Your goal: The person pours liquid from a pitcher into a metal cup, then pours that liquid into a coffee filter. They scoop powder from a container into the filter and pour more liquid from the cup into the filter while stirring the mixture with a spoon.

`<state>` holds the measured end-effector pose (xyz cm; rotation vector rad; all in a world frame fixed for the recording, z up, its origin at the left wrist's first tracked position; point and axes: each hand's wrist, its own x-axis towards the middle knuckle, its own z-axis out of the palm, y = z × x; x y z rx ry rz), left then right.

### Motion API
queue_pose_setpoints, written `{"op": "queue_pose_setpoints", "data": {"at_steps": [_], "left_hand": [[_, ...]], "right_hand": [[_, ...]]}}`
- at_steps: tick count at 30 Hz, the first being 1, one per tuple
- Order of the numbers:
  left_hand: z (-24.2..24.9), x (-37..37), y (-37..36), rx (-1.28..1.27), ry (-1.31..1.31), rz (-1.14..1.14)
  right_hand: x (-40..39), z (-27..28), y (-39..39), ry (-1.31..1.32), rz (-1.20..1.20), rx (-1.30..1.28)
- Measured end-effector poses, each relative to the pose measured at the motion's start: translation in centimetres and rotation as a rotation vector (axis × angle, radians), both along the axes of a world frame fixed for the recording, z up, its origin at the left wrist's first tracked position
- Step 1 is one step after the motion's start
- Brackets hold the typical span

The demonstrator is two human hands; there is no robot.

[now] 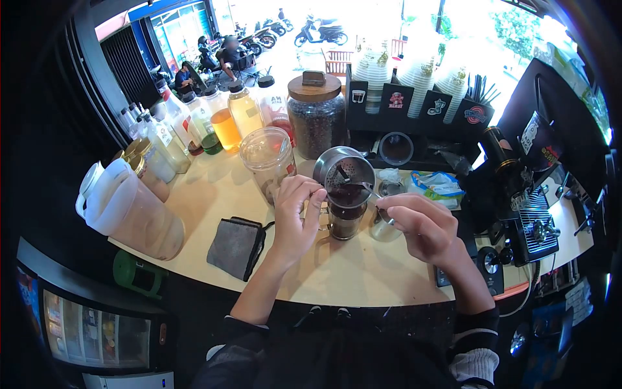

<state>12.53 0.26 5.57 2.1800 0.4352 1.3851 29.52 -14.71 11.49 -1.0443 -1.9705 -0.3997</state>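
A round steel cup (372,170) is tipped over a glass mug (345,228), its inside showing dark liquid with a speckled patch. My left hand (299,211) is closed on the near left side of the cup, thumb and forefinger at its rim. In a pinch, my right hand (421,223) holds a thin metal spoon (370,189) that reaches into the cup; its bowl is hidden. Dark brown drink fills much of the mug. Just right of it stands a small clear glass (386,228), partly behind my right hand.
Left of my hands lie a folded grey cloth (234,246) and a plastic pitcher (139,214). A clear jar (267,159), a big coffee bean jar (317,117) and syrup bottles (227,126) line the back. An espresso machine (538,223) stands right; stacked cups (413,81) rise behind.
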Motion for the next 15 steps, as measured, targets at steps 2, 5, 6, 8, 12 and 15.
{"op": "queue_pose_setpoints", "data": {"at_steps": [2,5,6,8,12,15], "left_hand": [[0.1,0.0,0.0,-0.004,-0.001,0.001],[0.4,-0.2,0.1,0.019,0.004,0.002],[0.3,-0.1,0.2,0.020,0.004,0.002],[0.0,0.0,0.5,-0.037,-0.030,-0.033],[-0.1,-0.1,0.6,-0.122,-0.033,-0.073],[-0.4,0.0,0.8,-0.183,-0.035,-0.137]], "right_hand": [[0.1,0.3,-0.1,-0.045,0.001,0.056],[-0.2,-0.1,0.1,-0.114,0.025,0.084],[-0.2,0.0,0.0,-0.113,0.025,0.084],[-0.3,0.3,-0.4,-0.124,0.000,0.094],[-0.8,0.9,-0.5,0.070,0.057,0.196],[-1.0,0.9,-0.1,0.034,0.060,0.188]]}}
